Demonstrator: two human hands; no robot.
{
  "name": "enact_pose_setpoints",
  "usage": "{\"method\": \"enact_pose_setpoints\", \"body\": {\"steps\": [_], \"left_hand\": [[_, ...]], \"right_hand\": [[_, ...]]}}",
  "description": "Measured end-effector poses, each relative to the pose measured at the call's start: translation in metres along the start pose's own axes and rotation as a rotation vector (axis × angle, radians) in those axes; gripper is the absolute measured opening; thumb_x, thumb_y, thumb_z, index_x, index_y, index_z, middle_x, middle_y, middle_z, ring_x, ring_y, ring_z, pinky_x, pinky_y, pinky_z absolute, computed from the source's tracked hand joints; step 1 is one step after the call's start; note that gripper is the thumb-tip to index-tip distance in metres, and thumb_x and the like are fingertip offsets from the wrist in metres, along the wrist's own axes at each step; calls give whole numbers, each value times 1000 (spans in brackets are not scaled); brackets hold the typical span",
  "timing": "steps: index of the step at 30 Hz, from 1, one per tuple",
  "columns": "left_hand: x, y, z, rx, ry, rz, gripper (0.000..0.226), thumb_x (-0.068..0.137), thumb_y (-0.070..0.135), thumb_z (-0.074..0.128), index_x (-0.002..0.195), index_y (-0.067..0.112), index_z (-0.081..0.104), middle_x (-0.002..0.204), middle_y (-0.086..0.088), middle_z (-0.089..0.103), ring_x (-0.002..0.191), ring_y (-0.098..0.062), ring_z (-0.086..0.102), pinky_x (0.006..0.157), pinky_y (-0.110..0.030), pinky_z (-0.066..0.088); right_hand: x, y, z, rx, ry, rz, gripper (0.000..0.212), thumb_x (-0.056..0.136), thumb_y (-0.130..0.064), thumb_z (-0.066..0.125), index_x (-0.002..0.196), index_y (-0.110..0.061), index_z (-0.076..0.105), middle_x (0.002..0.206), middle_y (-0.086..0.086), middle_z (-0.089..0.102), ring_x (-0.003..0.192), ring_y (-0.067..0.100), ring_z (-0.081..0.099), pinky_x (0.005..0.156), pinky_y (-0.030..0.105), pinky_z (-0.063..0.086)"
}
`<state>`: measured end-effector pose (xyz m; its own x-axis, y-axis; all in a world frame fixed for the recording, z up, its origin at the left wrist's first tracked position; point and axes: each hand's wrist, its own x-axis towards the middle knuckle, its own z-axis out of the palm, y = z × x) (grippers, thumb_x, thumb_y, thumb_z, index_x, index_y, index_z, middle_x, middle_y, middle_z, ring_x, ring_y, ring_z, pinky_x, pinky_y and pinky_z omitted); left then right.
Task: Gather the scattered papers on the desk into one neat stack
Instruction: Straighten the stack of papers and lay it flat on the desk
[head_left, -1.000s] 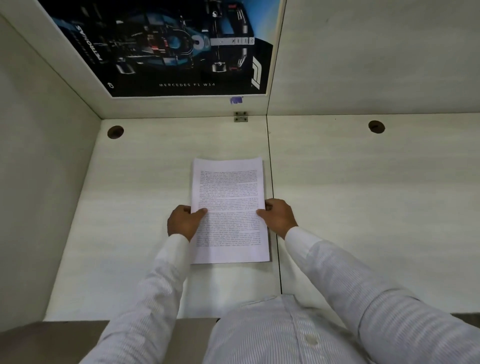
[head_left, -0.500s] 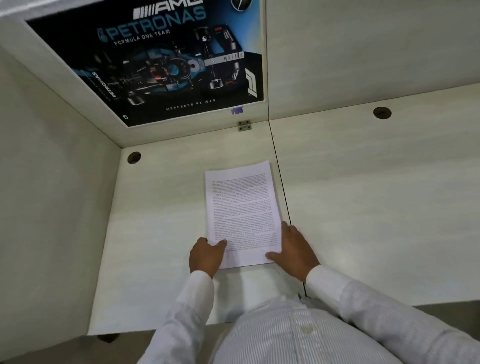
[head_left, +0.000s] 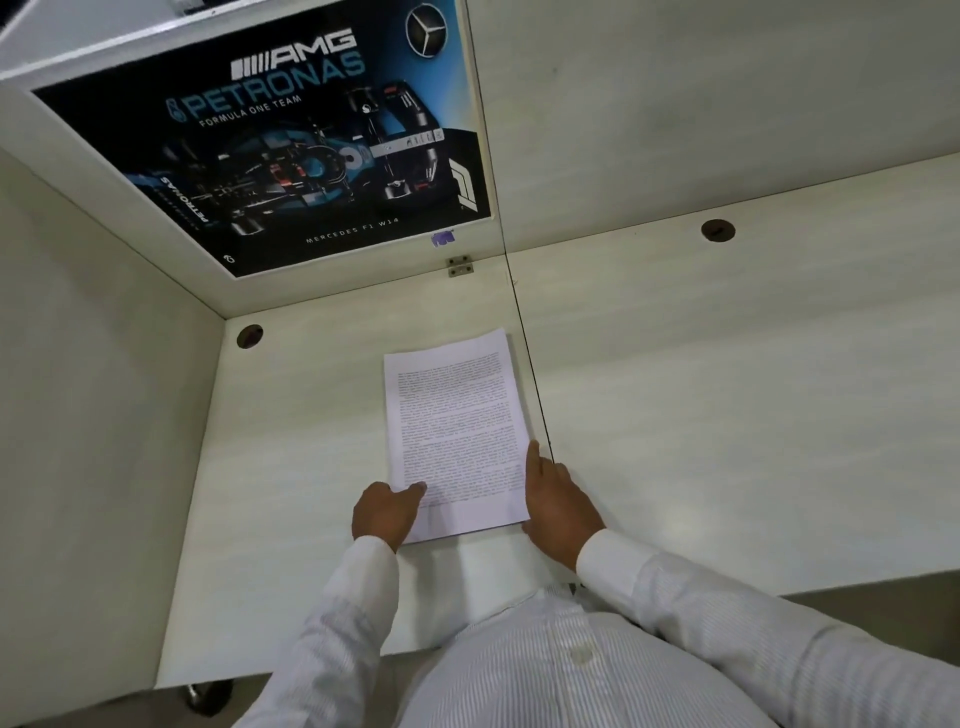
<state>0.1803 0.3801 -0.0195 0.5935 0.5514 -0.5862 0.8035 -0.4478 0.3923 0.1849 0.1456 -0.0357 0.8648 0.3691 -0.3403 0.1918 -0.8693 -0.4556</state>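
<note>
Head: L hand (head_left: 387, 512) pinches paper stack (head_left: 457, 431), R hand (head_left: 558, 501) flat against its edge.

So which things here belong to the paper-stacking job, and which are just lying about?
Job: white printed paper stack, left hand pinching it, right hand flat against its edge.
Just there: black-and-blue racing poster, small metal bracket, purple sticker.
</note>
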Motion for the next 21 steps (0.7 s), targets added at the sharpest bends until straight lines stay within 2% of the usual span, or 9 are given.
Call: {"method": "enact_pose_setpoints", "body": {"steps": [3, 8, 11, 13, 15, 16, 18, 21], "left_hand": [[-5, 0, 2, -11, 24, 9, 47, 87, 46, 66, 102, 1, 68, 107, -14, 69, 97, -31, 63, 78, -30, 45], [-15, 3, 1, -3, 20, 22, 45, 88, 45, 65, 99, 2, 69, 102, -13, 68, 98, -33, 63, 75, -30, 42], [-17, 6, -2, -25, 16, 21, 40, 89, 43, 66, 83, 3, 65, 91, -13, 63, 97, -34, 63, 74, -31, 42], [-17, 3, -3, -87, 34, -5, 40, 87, 40, 69, 72, 4, 62, 90, -16, 66, 96, -36, 65, 81, -36, 49], [-18, -2, -4, -119, 83, -34, 37, 86, 38, 68, 76, 2, 66, 96, -18, 69, 98, -36, 66, 89, -37, 52], [-21, -2, -3, -84, 100, -37, 36, 89, 36, 65, 80, 1, 69, 96, -16, 68, 99, -35, 65, 89, -34, 50], [-27, 1, -1, 16, 106, -21, 35, 94, 34, 59, 86, 2, 71, 92, -14, 65, 94, -33, 60, 82, -30, 43], [-32, 4, 1, 69, 85, 0, 34, 95, 35, 55, 78, 7, 63, 81, -8, 57, 81, -26, 51, 74, -27, 36]], "right_hand": [[-3, 6, 2, 0, 21, -45, 92, 92, -10, 60, 155, 1, -6, 138, 16, 44, 121, 29, 44, 89, 37, 50], [-7, 8, -1, -9, 16, -69, 89, 93, -10, 59, 155, 1, -4, 134, 19, 46, 118, 31, 45, 88, 40, 51], [-6, 6, -3, -36, 5, -57, 89, 92, -7, 57, 155, 2, -5, 133, 19, 46, 118, 32, 47, 90, 41, 51], [-7, 6, -6, -35, -15, -41, 89, 92, -7, 57, 155, 2, -5, 133, 20, 47, 118, 32, 48, 92, 41, 51], [-9, 4, -7, -28, -20, -25, 89, 93, -8, 58, 155, 3, -5, 133, 19, 48, 119, 32, 49, 92, 39, 49], [-9, 3, -7, -28, -17, -22, 89, 93, -7, 58, 155, 3, -5, 134, 20, 48, 119, 32, 50, 93, 38, 49], [-9, 3, -8, -38, -18, -28, 88, 93, -5, 57, 154, 4, -5, 135, 21, 48, 120, 32, 51, 94, 38, 48], [-7, 4, -10, -65, -39, -48, 88, 93, -3, 57, 154, 5, -6, 133, 21, 49, 115, 31, 55, 91, 37, 49]]}}
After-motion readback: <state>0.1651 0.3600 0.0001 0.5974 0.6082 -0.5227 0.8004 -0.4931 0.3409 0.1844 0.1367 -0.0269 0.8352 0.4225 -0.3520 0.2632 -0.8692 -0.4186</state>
